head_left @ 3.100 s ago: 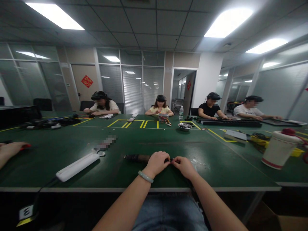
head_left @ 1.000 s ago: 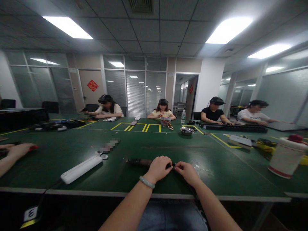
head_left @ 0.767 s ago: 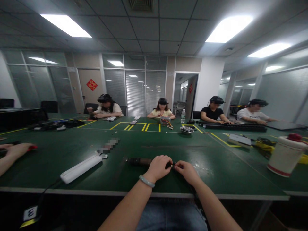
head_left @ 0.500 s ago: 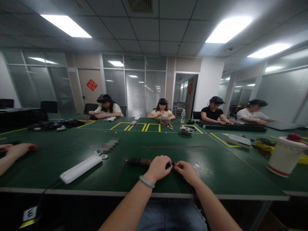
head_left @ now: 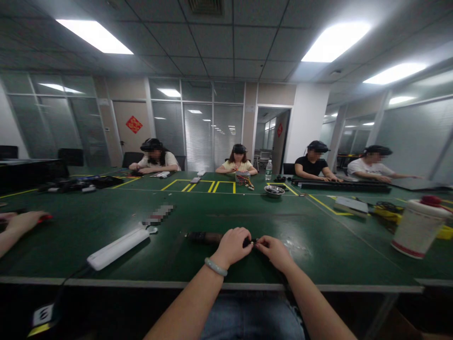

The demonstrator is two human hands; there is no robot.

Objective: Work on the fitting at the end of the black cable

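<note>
A dark, long cylindrical tool (head_left: pixel 205 238), brownish with a black left end, lies on the green table in front of me. My left hand (head_left: pixel 235 245), a pale bangle at its wrist, is closed round the tool's right end and hides it. Close by on the right, my right hand (head_left: pixel 274 251) pinches a thin dark cord-like piece against that end. A tiny bright spot shows between the two sets of fingertips. What exactly the fingers grip there is too small to tell.
A white power strip (head_left: pixel 118 248) lies to the left, near another person's hand (head_left: pixel 26 223). A white jar with a red lid (head_left: pixel 419 227) stands at the right. Farther back are a metal bowl (head_left: pixel 274 191), a bottle (head_left: pixel 269 170) and several seated people.
Both hands hold nearly the same position at the tool's right end. The whole view has shifted very slightly.
</note>
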